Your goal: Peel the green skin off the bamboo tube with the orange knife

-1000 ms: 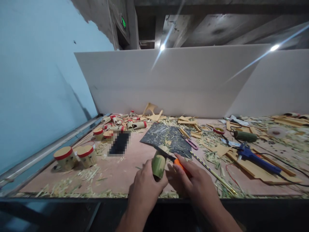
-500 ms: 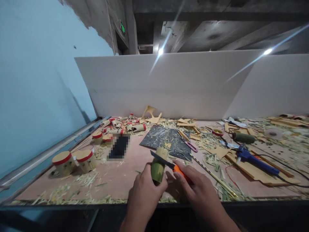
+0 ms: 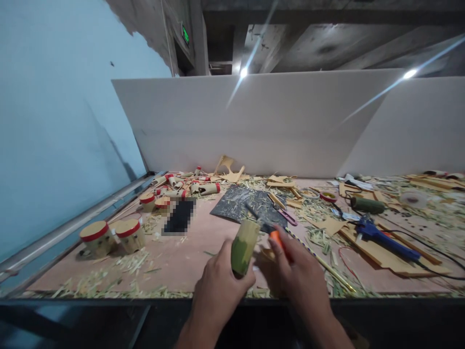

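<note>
My left hand (image 3: pixel 221 286) is wrapped round a short piece of green bamboo (image 3: pixel 244 248), its far end pale where the skin is scraped off. The bamboo tilts away from me over the front of the table. In my right hand (image 3: pixel 303 269) is a utility knife (image 3: pixel 278 238) with an orange handle, the fingers closed on it. Its dark blade, smeared by motion, points up and left, just beyond the far end of the bamboo. Beneath and behind them lies a dark cutting mat (image 3: pixel 232 206) strewn with shavings.
Two small red-rimmed drums (image 3: pixel 95 238) stand at the left, with several red-ended bamboo pieces (image 3: pixel 209 189) behind. A blue glue gun (image 3: pixel 385 238) rests on cardboard at the right. A pink cutter (image 3: pixel 288 217) and a patterned stick (image 3: pixel 323 261) lie near my right hand. A white panel (image 3: pixel 247 126) closes the back.
The knife has moved off the bamboo's side, forward and to the right. The bamboo has tipped to the right in my left hand, showing more of its scraped surface.
</note>
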Motion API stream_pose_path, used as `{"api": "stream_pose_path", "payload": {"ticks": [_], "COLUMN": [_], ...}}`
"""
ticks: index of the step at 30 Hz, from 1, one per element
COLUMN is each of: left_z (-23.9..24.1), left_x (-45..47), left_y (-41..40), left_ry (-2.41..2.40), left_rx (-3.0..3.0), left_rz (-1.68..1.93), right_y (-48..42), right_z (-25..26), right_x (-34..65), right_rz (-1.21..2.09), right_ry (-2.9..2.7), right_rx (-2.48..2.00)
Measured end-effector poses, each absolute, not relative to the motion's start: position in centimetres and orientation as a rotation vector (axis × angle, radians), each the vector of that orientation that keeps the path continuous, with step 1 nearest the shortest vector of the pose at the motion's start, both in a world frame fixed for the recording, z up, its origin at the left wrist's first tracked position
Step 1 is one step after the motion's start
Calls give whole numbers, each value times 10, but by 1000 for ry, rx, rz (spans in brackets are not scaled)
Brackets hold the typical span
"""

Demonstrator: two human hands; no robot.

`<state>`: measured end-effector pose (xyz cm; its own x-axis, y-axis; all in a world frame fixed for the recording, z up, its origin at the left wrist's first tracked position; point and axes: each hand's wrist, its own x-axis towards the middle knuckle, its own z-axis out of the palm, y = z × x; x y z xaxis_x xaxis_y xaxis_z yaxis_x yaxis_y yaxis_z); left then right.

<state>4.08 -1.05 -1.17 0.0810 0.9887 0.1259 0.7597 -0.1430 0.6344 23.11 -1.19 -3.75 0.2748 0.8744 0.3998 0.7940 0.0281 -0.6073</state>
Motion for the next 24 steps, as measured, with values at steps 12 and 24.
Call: {"api": "stream_pose_path", "payload": {"ticks": [12,24], "left_z": [-36,-29], "left_x": [39,39], "left_y": [-6,-13], "left_ry": [1683,1659], "left_rx": [2119,1978], "left_rz": [1056,972], "right_y": [-13,-23], "right_z": [-49,-49], "right_x": [231,234], "right_rz": [34,-22], "right_ry": [-1425,-1326], "right_rx": [-1723,-1572]}}
